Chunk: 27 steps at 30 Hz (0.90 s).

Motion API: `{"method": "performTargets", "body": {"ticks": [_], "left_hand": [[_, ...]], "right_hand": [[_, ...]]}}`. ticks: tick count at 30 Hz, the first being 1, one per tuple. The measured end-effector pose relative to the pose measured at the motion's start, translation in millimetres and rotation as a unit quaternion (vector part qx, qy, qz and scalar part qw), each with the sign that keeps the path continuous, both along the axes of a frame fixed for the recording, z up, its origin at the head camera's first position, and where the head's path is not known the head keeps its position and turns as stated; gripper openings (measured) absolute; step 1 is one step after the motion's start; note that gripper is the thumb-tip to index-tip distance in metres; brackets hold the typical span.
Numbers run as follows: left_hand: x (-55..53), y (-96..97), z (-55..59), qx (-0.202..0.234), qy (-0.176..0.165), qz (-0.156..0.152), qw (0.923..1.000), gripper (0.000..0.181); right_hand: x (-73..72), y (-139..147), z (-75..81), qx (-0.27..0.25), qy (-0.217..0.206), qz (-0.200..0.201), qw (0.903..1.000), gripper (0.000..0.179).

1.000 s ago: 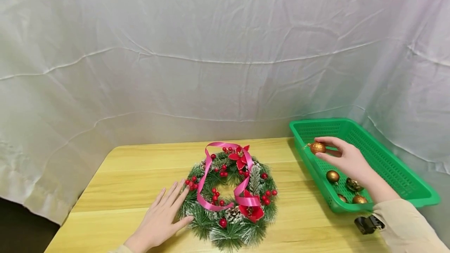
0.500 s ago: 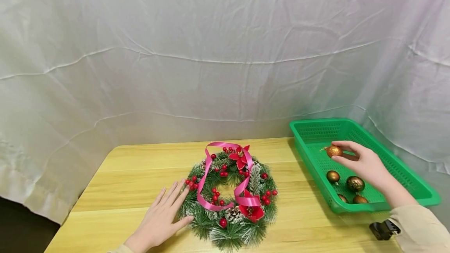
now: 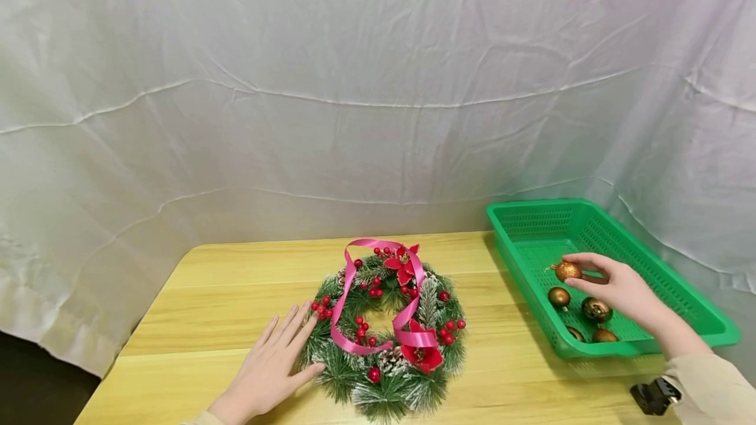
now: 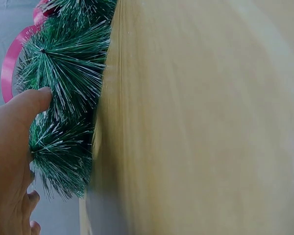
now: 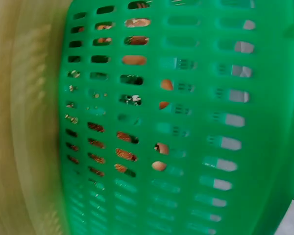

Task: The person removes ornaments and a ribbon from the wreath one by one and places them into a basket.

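Observation:
A green Christmas wreath with red berries, red flowers and a loosely looped pink ribbon lies on the table. My left hand rests at its left edge, fingers straight and spread; the thumb reaches onto the needles, as the left wrist view also shows. With thumb and fingertips, my right hand pinches a glittery gold Christmas bauble low inside the green basket. Several other gold and bronze baubles lie at the basket's near end. In the right wrist view, the slotted basket wall hides most of the right hand.
The yellow wooden table ends at the left above a dark gap. A pale cloth hangs behind it and along both sides. The basket's raised rim stands between the wreath and the baubles.
My right hand has moved right and down with the gold bauble, from above the basket's left rim to low inside it. The left hand and the wreath have stayed put.

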State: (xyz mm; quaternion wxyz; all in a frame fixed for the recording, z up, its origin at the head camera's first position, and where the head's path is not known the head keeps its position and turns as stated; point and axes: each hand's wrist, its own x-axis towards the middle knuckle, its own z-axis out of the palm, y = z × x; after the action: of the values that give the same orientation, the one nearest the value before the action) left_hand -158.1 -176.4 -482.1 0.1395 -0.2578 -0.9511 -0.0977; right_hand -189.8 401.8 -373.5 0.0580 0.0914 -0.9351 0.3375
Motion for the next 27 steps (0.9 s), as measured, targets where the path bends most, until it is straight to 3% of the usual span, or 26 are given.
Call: {"method": "performTargets", "body": {"ticks": [6,27], "left_hand": [[-0.1,-0.2,-0.6,0.001,0.003,0.0,1.0,0.082],[-0.9,-1.1,-3.0,-0.004,0.012,0.0,0.9999,0.082]], "right_hand": [[1.0,3.4,-5.4,-0.006,-0.026,0.024,0.9994,0.048],[-3.8,7.0,-19.7,0.026,-0.054,0.071,0.9957,0.045]]}}
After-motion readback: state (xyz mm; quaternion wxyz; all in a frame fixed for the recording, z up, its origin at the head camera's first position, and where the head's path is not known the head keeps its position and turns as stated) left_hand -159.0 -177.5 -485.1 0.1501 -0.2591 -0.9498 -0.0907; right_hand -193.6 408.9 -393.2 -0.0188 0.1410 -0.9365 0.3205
